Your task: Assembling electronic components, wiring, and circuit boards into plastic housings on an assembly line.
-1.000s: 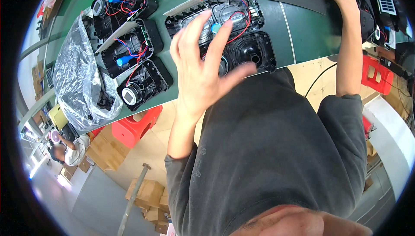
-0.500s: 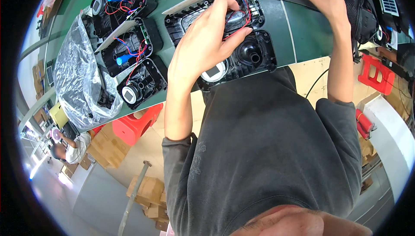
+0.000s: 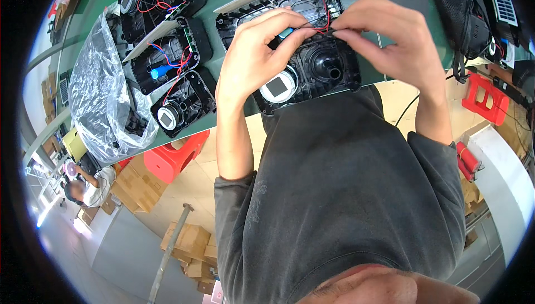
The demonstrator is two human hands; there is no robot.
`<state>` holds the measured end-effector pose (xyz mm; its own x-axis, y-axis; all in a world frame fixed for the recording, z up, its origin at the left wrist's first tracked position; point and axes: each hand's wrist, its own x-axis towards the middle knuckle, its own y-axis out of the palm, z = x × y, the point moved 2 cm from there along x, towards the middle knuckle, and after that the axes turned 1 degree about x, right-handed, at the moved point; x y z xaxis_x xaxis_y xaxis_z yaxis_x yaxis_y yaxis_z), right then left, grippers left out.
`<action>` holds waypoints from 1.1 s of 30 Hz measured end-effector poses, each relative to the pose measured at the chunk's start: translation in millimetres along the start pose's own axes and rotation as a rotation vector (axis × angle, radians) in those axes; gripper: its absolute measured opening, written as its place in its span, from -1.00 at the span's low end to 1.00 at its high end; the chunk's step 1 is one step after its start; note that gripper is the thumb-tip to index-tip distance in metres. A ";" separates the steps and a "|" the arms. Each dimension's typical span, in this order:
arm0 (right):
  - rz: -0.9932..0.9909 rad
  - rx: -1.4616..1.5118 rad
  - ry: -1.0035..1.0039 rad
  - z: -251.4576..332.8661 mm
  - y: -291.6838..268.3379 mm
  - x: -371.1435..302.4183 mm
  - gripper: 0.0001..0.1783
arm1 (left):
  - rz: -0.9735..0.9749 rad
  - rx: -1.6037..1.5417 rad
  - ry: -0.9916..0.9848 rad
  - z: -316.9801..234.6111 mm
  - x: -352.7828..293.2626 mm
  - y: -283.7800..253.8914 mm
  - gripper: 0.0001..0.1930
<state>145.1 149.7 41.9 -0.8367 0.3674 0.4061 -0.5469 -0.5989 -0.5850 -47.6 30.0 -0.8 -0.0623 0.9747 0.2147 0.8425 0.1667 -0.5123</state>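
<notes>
Head view: upper middle of frame, left hand point(image 3: 257, 49) and right hand point(image 3: 394, 36) have thumb and finger nearly together by red wire point(image 3: 326, 15) in open black housing point(image 3: 301, 6); firm grip, cannot tell. Light fingertips, no tugging, would likely spare its ends.

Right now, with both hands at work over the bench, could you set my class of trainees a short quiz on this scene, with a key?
1. True or false: the right hand rests on the black mesh bag.

2. Multiple choice: the plastic wrapping on the left is
A) red
B) clear
C) yellow

3. Fill the gap: the round white-rimmed unit with a dark square window lies nearer the ____ hand.

Key
1. False: its fingertips are at the open black shells.
2. B
3. Left: it lies close to the left hand.
</notes>
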 end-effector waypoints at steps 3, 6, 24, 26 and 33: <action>-0.022 -0.025 0.049 3.5 14.2 -8.4 -0.82 | -0.069 0.101 0.073 -0.9 -4.7 5.3 -0.79; -0.024 -0.026 0.079 3.2 21.3 -12.3 -0.81 | -0.167 0.169 0.137 -1.3 -7.4 11.9 -0.79; -0.197 -0.221 0.076 2.1 37.4 -8.4 -0.81 | -0.096 0.350 0.133 -3.1 -6.0 18.8 -0.86; -0.197 -0.181 0.142 -0.1 41.3 -11.5 -0.81 | -0.092 0.356 0.116 -1.9 -5.9 19.3 -0.85; -0.193 -0.123 0.190 -8.6 50.3 -14.0 -0.80 | -0.087 0.382 0.185 1.1 -6.4 19.3 -0.82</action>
<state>129.0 120.6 0.8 -0.7007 0.5997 0.3865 -0.6863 -0.4184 -0.5950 -31.6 27.2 -13.0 0.0020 0.9171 0.3987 0.5775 0.3244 -0.7492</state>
